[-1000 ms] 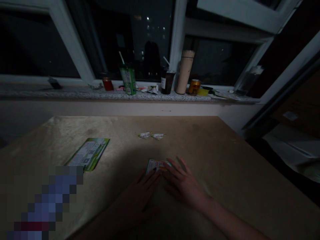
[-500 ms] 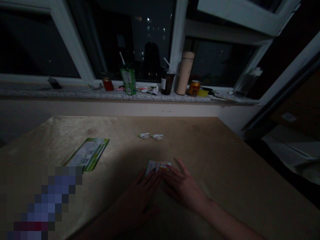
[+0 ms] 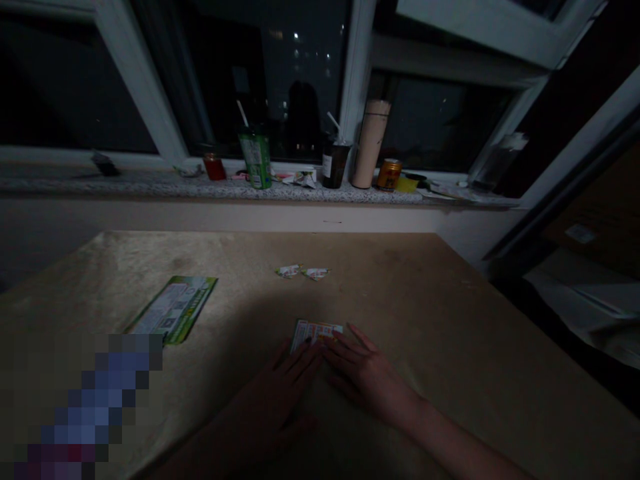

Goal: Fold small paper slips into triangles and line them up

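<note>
On the table (image 3: 450, 320) | left hand (image 3: 287, 383), right hand (image 3: 367, 377) flat, open, fingertips on card (image 3: 317, 331) | sill (image 3: 150, 187): green cup (image 3: 255, 160) (straw (image 3: 242, 114) inside)

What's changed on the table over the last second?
Hardly anything. The right hand drew its fingers slightly back toward the person; nothing was picked up or released. The left hand, small printed paper, green leaflet and two scraps stayed put.

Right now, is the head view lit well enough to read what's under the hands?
Head view: dim overall, night outside; the left hand sits in deep shadow, the right hand slightly brighter; the small printed card at their fingertips shows colour but no legible print; a pixelated block covers the lower left; window frames splay toward the edges.
</note>
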